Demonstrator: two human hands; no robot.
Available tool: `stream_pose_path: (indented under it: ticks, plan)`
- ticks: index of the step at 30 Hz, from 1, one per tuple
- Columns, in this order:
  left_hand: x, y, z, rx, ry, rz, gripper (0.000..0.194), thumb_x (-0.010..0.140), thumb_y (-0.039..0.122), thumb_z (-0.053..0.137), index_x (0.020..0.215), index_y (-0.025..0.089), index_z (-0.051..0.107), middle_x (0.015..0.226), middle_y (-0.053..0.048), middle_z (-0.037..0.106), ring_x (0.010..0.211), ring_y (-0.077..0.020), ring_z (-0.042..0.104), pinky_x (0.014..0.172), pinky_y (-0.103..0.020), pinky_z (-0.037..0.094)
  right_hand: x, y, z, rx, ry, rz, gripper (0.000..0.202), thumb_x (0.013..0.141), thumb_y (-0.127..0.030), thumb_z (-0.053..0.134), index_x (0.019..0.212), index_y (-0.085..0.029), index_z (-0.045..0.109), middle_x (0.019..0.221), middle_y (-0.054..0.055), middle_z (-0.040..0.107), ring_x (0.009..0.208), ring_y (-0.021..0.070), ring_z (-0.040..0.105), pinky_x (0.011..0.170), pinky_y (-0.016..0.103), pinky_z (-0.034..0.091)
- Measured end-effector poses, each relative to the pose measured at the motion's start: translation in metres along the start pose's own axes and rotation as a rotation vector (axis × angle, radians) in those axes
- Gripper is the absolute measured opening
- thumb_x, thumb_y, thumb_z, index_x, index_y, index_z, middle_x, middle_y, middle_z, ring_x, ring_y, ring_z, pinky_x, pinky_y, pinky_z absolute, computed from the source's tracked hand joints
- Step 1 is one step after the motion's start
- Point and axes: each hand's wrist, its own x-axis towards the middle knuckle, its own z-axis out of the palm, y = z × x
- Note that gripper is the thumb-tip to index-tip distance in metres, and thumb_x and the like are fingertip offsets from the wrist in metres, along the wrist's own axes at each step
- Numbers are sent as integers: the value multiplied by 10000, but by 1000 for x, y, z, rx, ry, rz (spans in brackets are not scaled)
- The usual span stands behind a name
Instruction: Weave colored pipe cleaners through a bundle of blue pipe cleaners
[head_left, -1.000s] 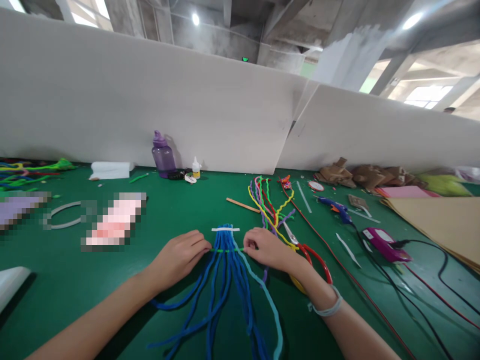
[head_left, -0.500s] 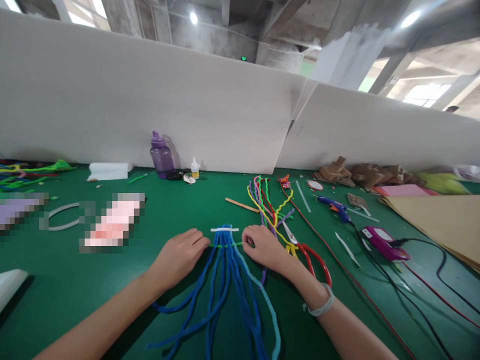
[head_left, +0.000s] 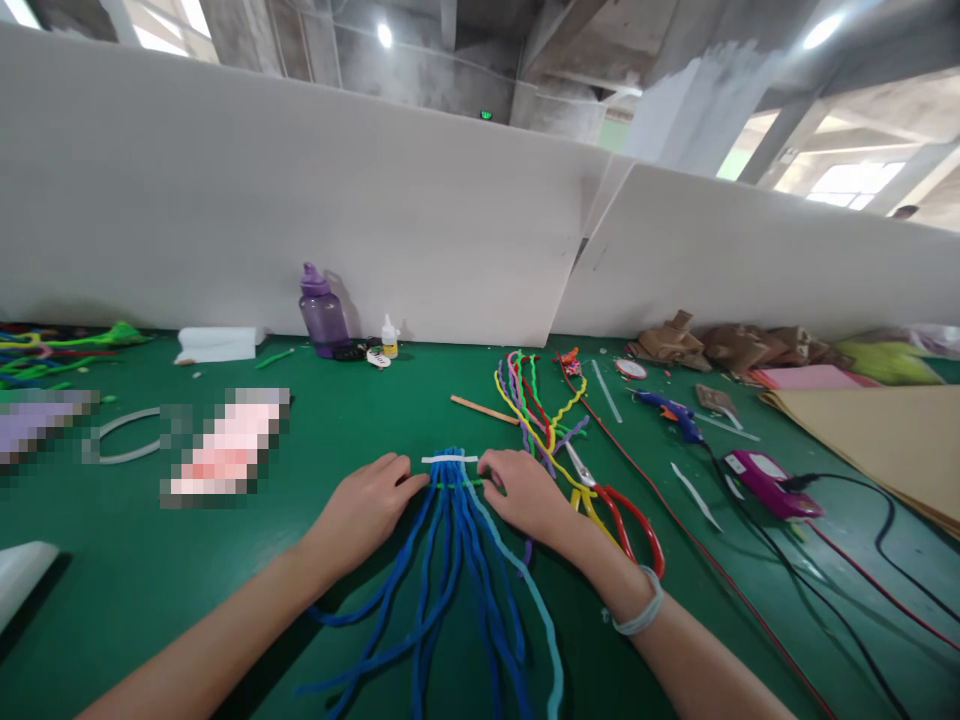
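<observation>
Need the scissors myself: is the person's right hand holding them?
No, the scissors lie on the green table, while the right hand is at the green strand.

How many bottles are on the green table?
2 that I can see: a purple bottle upright near the white board, and a small white-and-yellow bottle upright to its right. More could be hidden or out of view.
</observation>
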Motion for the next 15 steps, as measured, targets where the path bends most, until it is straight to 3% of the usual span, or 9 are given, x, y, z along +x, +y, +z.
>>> stream_pose_path:
  ticks: [4,9,15]
  plan:
    - [0,2,-1,28,-35,1,241,916,122,446,1095,185,595,851,-44,526,821,-200,489,700,-313,442,-1,-2,0,-56,-42,-72,279,854,-123,464,1077,-217,603,917,29,635,908,168,558,826,281,351]
    - [0,3,-2,40,-41,5,245,899,118,483,1110,182,589,867,-48,527,832,-210,488,712,-327,450,-1,-4,-1,-96,-59,-65,358,879,-137,450,1207,-230,560,945,39,634,941,176,557,844,288,355]
    - [-1,3,-3,48,-43,12,282,882,91,491,1129,187,586,865,-49,529,824,-212,487,707,-327,454,0,-7,-7,-207,-174,-103,343,902,-173,469,1201,-280,599,913,43,622,868,178,564,767,294,368]
